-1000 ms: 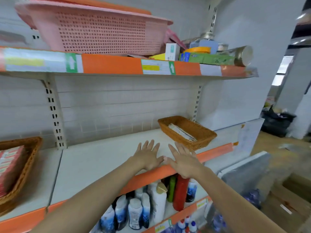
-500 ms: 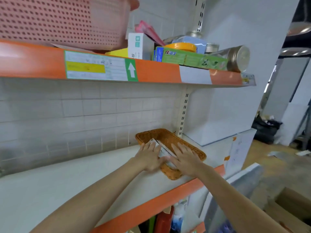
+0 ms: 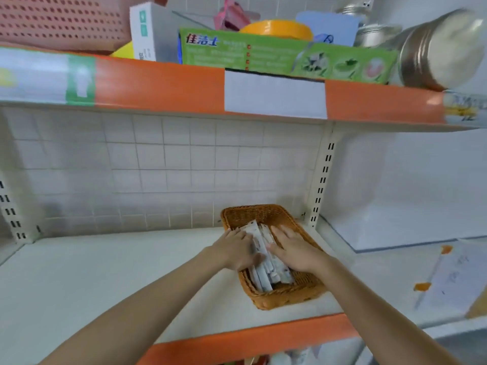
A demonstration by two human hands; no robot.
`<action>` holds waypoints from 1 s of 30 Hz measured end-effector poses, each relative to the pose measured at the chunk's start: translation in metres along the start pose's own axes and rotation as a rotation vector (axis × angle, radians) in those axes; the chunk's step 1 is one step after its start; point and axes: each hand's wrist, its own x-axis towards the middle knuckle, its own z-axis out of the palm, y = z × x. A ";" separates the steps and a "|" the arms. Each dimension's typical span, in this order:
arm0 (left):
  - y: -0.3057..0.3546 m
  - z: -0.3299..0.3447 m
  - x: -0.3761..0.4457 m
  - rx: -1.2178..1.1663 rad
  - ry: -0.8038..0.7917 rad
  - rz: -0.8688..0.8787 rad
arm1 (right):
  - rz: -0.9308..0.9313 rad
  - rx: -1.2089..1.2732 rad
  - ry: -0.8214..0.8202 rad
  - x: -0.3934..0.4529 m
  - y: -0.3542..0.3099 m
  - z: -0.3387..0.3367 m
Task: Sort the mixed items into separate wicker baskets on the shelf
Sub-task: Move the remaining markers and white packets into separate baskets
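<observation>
Upper shelf held: pink perforated plastic basket (image 3: 60, 22); white carton (image 3: 147, 32); green box (image 3: 287, 57); yellow lid (image 3: 276, 29); metal jar (image 3: 437, 51) lying on its side. White tiled back wall (image 3: 163, 167) stood behind.

The lower shelf (image 3: 110, 275), white with an orange front edge, is carrying a wicker basket (image 3: 283, 296) towards its right end, just ahead of the slotted upright (image 3: 322, 180). The upper shelf (image 3: 158, 83), orange-fronted with white labels along its lip, is bearing a pink perforated basket (image 3: 60, 22) at the left, a white box (image 3: 147, 32) standing beside it, a long green box (image 3: 284, 57) lying along the front edge, and a metal-lidded jar (image 3: 440, 51) lying on its side at the right end.
</observation>
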 end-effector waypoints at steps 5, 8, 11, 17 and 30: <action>0.023 0.003 0.004 0.064 0.021 -0.146 | -0.111 -0.006 -0.057 0.009 0.019 -0.003; 0.034 0.004 0.005 0.130 0.049 -0.242 | -0.146 -0.004 -0.071 0.014 0.025 -0.001; 0.041 0.002 0.008 0.155 0.084 -0.304 | -0.153 -0.017 -0.052 0.020 0.025 0.005; 0.048 0.003 0.011 0.132 0.167 -0.307 | -0.164 -0.042 -0.029 0.025 0.027 0.011; 0.044 0.009 0.013 0.065 0.231 -0.244 | -0.119 -0.018 0.082 0.027 0.027 0.012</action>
